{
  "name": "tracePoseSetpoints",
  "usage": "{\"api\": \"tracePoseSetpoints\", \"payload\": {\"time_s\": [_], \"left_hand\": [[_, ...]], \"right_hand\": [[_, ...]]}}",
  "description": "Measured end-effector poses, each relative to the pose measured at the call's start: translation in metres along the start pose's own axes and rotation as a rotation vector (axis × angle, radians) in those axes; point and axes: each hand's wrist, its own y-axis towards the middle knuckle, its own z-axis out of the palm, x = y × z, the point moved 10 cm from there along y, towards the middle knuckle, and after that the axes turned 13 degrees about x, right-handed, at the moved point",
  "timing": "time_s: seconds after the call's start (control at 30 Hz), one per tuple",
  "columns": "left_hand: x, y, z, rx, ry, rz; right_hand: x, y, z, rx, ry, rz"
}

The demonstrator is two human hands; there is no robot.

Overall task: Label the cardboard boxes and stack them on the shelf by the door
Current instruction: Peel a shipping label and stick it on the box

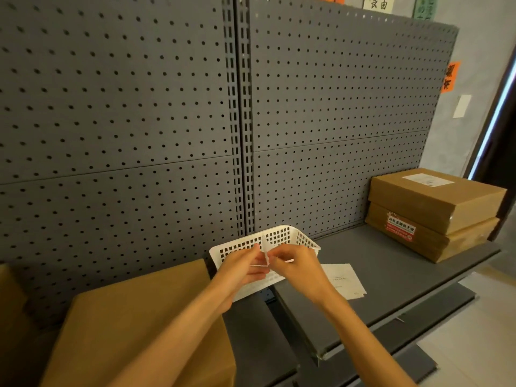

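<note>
A small white label (264, 254), judged thin, limp and sticky, is being pinched between the left hand (242, 268) and the right hand (296, 265) and is best being handled by its edges, with the unlabelled cardboard box (134, 328) lying just below the left forearm.

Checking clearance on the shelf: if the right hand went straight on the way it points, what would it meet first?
Probably the white basket just beyond the right hand, which pinches a label; depth is unclear.
</note>
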Motion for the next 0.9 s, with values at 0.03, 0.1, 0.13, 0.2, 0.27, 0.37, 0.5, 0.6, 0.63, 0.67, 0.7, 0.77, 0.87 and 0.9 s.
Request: {"api": "tracePoseSetpoints", "payload": {"time_s": [0.03, 0.1, 0.13, 0.2, 0.27, 0.37, 0.5, 0.6, 0.63, 0.67, 0.7, 0.77, 0.87, 0.9], "left_hand": [[0.002, -0.001, -0.003, -0.009, -0.03, -0.002], [0.003, -0.003, -0.009, -0.02, -0.072, 0.009], [0.003, -0.004, -0.012, -0.022, -0.079, 0.016], [0.002, -0.007, -0.018, -0.028, -0.058, 0.025], [0.001, -0.01, -0.025, -0.053, -0.023, 0.026], [-0.001, -0.018, -0.04, -0.127, -0.035, 0.018], [-0.011, -0.034, -0.062, -0.202, -0.048, 0.055], [-0.017, -0.049, -0.077, -0.24, -0.041, 0.088], [-0.019, -0.054, -0.081, -0.254, -0.028, 0.094], [-0.019, -0.059, -0.087, -0.27, -0.017, 0.096], [-0.018, -0.064, -0.092, -0.284, -0.006, 0.097], [-0.015, -0.075, -0.103, -0.305, 0.027, 0.09], [-0.011, -0.094, -0.12, -0.349, 0.117, 0.067], [-0.011, -0.102, -0.127, -0.37, 0.165, 0.055]], "right_hand": [[0.004, 0.0, 0.004, 0.004, -0.031, -0.015], [0.01, 0.001, 0.01, 0.02, -0.055, -0.046], [0.014, 0.002, 0.014, 0.039, -0.054, -0.064], [0.021, 0.003, 0.022, 0.097, -0.061, -0.094], [0.023, 0.004, 0.027, 0.115, -0.073, -0.094], [0.019, 0.006, 0.019, 0.042, -0.047, -0.052], [0.006, 0.008, 0.001, -0.109, 0.009, 0.047], [-0.004, 0.011, 0.004, -0.159, 0.077, 0.123], [-0.007, 0.013, 0.01, -0.133, 0.126, 0.145], [-0.009, 0.016, 0.02, -0.087, 0.191, 0.167], [-0.01, 0.018, 0.032, -0.03, 0.26, 0.187], [-0.005, 0.02, 0.055, 0.079, 0.354, 0.202], [0.011, 0.022, 0.079, 0.147, 0.389, 0.186], [0.016, 0.024, 0.086, 0.16, 0.375, 0.181]]}}
